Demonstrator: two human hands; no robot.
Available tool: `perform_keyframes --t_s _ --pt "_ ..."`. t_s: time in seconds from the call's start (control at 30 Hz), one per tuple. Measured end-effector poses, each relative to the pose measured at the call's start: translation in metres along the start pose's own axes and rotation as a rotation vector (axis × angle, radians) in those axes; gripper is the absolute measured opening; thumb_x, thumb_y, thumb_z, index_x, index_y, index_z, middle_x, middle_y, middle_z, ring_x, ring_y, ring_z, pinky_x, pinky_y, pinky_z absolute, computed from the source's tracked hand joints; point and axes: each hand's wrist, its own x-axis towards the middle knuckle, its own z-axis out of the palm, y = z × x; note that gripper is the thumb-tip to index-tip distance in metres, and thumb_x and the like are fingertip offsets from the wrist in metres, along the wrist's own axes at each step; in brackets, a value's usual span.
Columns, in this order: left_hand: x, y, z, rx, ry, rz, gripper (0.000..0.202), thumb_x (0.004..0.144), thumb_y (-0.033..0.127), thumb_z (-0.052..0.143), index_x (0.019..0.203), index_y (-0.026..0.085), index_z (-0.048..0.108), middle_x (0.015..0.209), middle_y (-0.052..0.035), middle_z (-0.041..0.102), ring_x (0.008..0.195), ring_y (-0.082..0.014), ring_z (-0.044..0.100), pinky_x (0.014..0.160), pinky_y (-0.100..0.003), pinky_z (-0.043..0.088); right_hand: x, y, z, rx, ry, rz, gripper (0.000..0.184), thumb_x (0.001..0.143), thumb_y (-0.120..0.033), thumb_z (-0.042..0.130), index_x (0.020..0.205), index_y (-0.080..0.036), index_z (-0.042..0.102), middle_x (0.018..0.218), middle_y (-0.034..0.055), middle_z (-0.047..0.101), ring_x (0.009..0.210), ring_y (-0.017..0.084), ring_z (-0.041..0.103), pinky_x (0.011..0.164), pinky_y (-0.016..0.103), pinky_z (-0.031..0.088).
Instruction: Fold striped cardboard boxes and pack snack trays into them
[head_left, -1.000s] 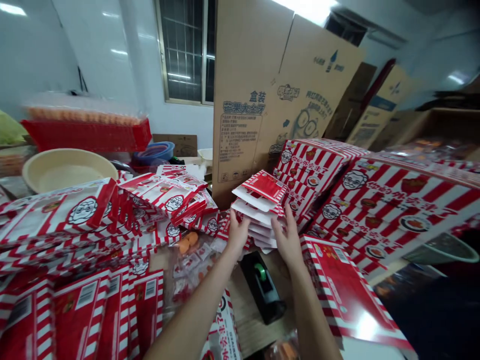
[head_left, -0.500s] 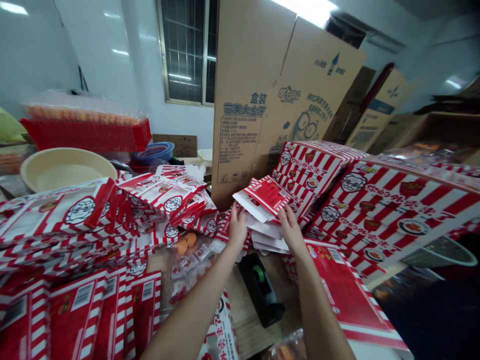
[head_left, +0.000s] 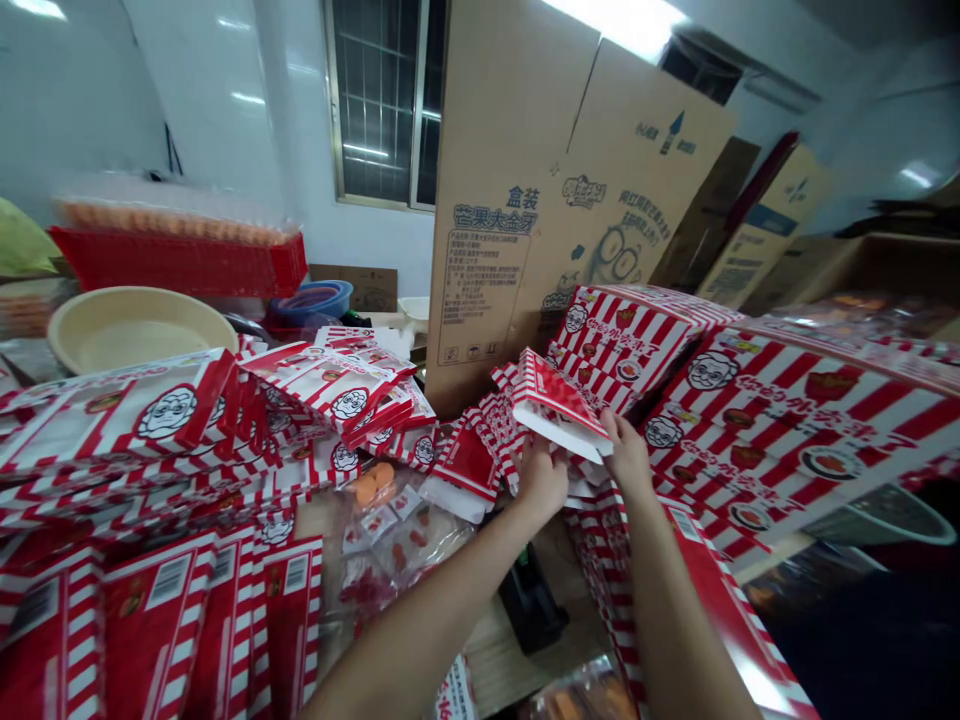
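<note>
- Just changed: a moment ago both hands held a loose pile of white-backed packets. Now they have moved right, and the pile has spread apart.
- Held item: the left hand (head_left: 541, 482) and right hand (head_left: 628, 455) raise one striped packet (head_left: 559, 408) between them. It is tilted, with its white underside showing.
- Fingers: those of the left hand curl against the packet's lower edge, and those of the right press its right corner. Both hands are gripping it.
- Just left of the hands: fanned packets (head_left: 472, 460) lean in a loose, overlapping row.
- Below: a black tape dispenser (head_left: 532, 610) sits on the wooden desk (head_left: 487, 665), now partly hidden by the left forearm.
- Around: flat striped stacks (head_left: 150, 420) cover the left side, with a clear bag of orange sweets (head_left: 390, 530) beside them. Large striped cartons (head_left: 795, 420) sit to the right, and tall cardboard sheets (head_left: 570, 170) stand behind.
</note>
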Motion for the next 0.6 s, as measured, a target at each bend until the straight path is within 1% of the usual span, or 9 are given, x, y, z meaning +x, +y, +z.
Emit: perform_keyframes --t_s 0.07,0.17,0.2,0.27,0.37,0.43,0.47,0.53,0.6 --pt "0.008 -0.001 -0.005 0.014 -0.016 0.019 0.041 0.074 0.003 0.057 0.112 0.017 0.058 0.132 -0.0119 0.054 0.132 -0.0279 0.037 0.114 -0.046 0.017 -0.003 0.004 -0.006 -0.005 0.043 0.031 0.083 0.069 -0.075 0.037 0.105 -0.004 0.065 0.110 0.0227 0.064 0.110 0.035 0.054 0.095 0.047 0.037" --pt "0.012 -0.004 -0.020 0.011 -0.031 0.035 0.045 0.074 0.002 0.055 0.117 0.017 0.056 0.129 -0.0123 0.057 0.128 -0.0260 0.043 0.111 -0.042 0.027 -0.013 0.006 -0.015 0.016 0.040 0.085 0.087 0.076 -0.074 0.023 0.114 -0.006 0.062 0.117 0.0227 0.061 0.112 0.034 0.054 0.095 0.048 0.039" --pt "0.011 -0.004 -0.026 0.008 -0.025 0.037 0.045 0.076 0.003 0.053 0.118 0.016 0.055 0.128 -0.0130 0.057 0.127 -0.0260 0.045 0.109 -0.040 0.031 -0.017 0.005 -0.017 0.027 0.021 0.093 0.085 0.078 -0.073 0.022 0.118 -0.009 0.060 0.120 0.0211 0.060 0.113 0.033 0.054 0.095 0.048 0.039" --pt "0.005 -0.003 -0.037 0.004 0.013 0.053 0.047 0.079 0.007 0.051 0.125 0.017 0.049 0.131 -0.0133 0.054 0.129 -0.0253 0.043 0.109 -0.037 0.031 -0.025 0.001 -0.018 0.047 -0.039 0.082 0.079 0.074 -0.074 0.036 0.124 -0.016 0.057 0.128 0.0159 0.056 0.115 0.032 0.054 0.096 0.047 0.040" --pt "-0.009 0.002 -0.046 0.005 0.081 0.147 0.058 0.080 0.006 0.047 0.135 0.020 0.035 0.144 -0.0077 0.040 0.137 -0.0197 0.029 0.113 -0.032 0.025 -0.035 -0.009 -0.015 0.006 -0.272 -0.088 0.079 0.059 -0.068 0.064 0.123 -0.023 0.058 0.133 0.0110 0.053 0.123 0.032 0.047 0.103 0.048 0.033" --pt "-0.020 0.003 -0.046 0.023 0.082 0.219 0.059 0.078 0.003 0.045 0.134 0.021 0.039 0.145 -0.0050 0.039 0.137 -0.0174 0.029 0.113 -0.029 0.024 -0.036 -0.014 -0.009 -0.062 -0.435 -0.244 0.075 0.055 -0.063 0.070 0.117 -0.022 0.061 0.133 0.0117 0.053 0.128 0.032 0.041 0.106 0.049 0.029" --pt "-0.024 0.003 -0.044 0.039 0.072 0.244 0.057 0.078 0.002 0.044 0.131 0.021 0.043 0.143 -0.0053 0.041 0.135 -0.0177 0.032 0.113 -0.028 0.025 -0.035 -0.016 -0.006 -0.092 -0.481 -0.307 0.073 0.055 -0.062 0.071 0.115 -0.022 0.062 0.133 0.0121 0.053 0.130 0.032 0.039 0.106 0.050 0.029" --pt "-0.031 0.000 -0.040 0.077 0.038 0.274 0.051 0.078 0.002 0.043 0.125 0.020 0.052 0.136 -0.0075 0.049 0.130 -0.0196 0.040 0.111 -0.030 0.028 -0.030 -0.017 -0.001 -0.131 -0.488 -0.375 0.070 0.058 -0.060 0.069 0.115 -0.021 0.061 0.132 0.0126 0.053 0.129 0.031 0.041 0.105 0.050 0.031" --pt "-0.034 -0.004 -0.037 0.119 -0.006 0.294 0.048 0.078 0.003 0.042 0.122 0.018 0.055 0.132 -0.0096 0.053 0.126 -0.0217 0.045 0.110 -0.032 0.031 -0.023 -0.017 0.001 -0.159 -0.457 -0.422 0.068 0.061 -0.059 0.067 0.117 -0.020 0.059 0.131 0.0136 0.054 0.126 0.031 0.044 0.104 0.050 0.033"
